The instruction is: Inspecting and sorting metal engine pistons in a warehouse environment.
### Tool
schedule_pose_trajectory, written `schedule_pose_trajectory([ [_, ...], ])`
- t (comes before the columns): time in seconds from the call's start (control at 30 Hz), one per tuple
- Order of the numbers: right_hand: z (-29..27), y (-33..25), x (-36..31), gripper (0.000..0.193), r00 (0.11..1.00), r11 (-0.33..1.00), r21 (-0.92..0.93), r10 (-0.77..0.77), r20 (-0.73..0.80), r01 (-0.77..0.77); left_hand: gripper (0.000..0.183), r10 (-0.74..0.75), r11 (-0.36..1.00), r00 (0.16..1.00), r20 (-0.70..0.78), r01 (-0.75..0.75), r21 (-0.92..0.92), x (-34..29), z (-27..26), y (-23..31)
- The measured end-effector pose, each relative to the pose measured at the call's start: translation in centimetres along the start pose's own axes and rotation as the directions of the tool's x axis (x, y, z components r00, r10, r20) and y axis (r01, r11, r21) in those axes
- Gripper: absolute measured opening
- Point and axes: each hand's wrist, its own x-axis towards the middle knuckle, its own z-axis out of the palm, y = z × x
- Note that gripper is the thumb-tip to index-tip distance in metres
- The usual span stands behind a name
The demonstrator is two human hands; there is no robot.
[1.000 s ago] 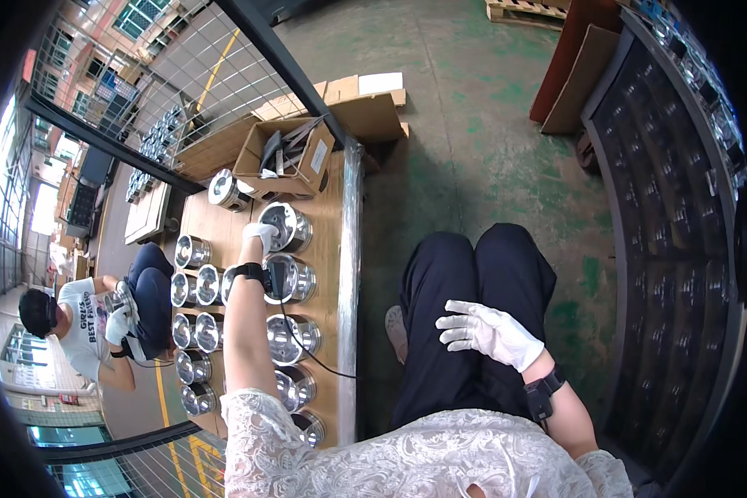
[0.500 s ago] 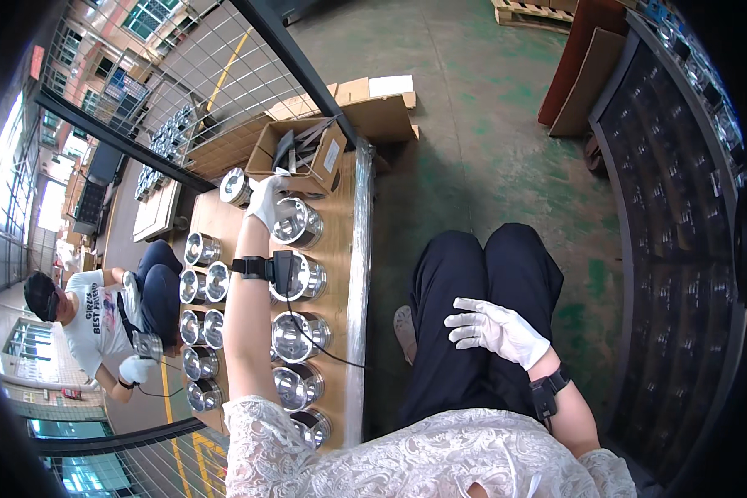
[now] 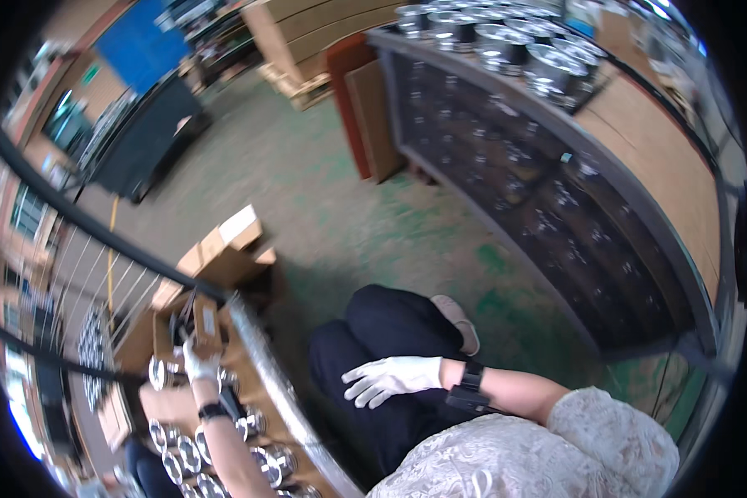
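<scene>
My left hand [image 3: 199, 363], in a white glove, reaches to the near side of an open cardboard box [image 3: 208, 322] with dark items in it. Its fingers are small and blurred, so whether they grip anything does not show. Just left of this hand stands a silver metal piston [image 3: 159, 375]; another shows partly behind it. More shiny pistons [image 3: 278, 459] stand in rows along my left forearm on a brown board-covered table [image 3: 261, 371]. My right hand [image 3: 394, 378], also gloved in white, is over my dark trousers with fingers apart and holds nothing.
A tall dark rack [image 3: 506, 178] curves along the right, with many silver pistons [image 3: 500, 46] on top. Brown boards [image 3: 373, 124] lean at its far end. A dark cart [image 3: 153, 137] and a pallet [image 3: 307, 90] stand farther off. A mesh frame post [image 3: 100, 232] rises beyond the table.
The view has swung right, so the table now sits lower left and the rack's top shows. My left hand remains by the box; my right hand stays open over my lap, fingers pointing left.
</scene>
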Motion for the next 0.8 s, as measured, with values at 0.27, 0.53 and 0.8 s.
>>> schedule_pose_trajectory([
  [0.27, 1.2, -0.4, 0.2, 0.045, 0.993, 0.998, -0.030, 0.053, -0.103, -0.057, 0.038, -0.077, 0.997, 0.994, -0.072, 0.078, -0.001, -11.4, 7.5, -0.2],
  [0.53, 4.6, -2.9, -0.7, 0.073, 0.940, 0.972, -0.074, -0.233, -0.249, 0.222, 0.021, -0.052, 0.916, 0.981, 0.186, -0.027, 0.400, -23.0, 15.3, -0.5],
  [0.8, 16.7, -8.3, -7.3, 0.099, 0.805, 0.924, -0.366, -0.298, -0.514, 0.108, 0.030, -0.360, 0.877, 0.840, 0.407, 0.156, 0.454, -29.0, 25.2, -4.6],
])
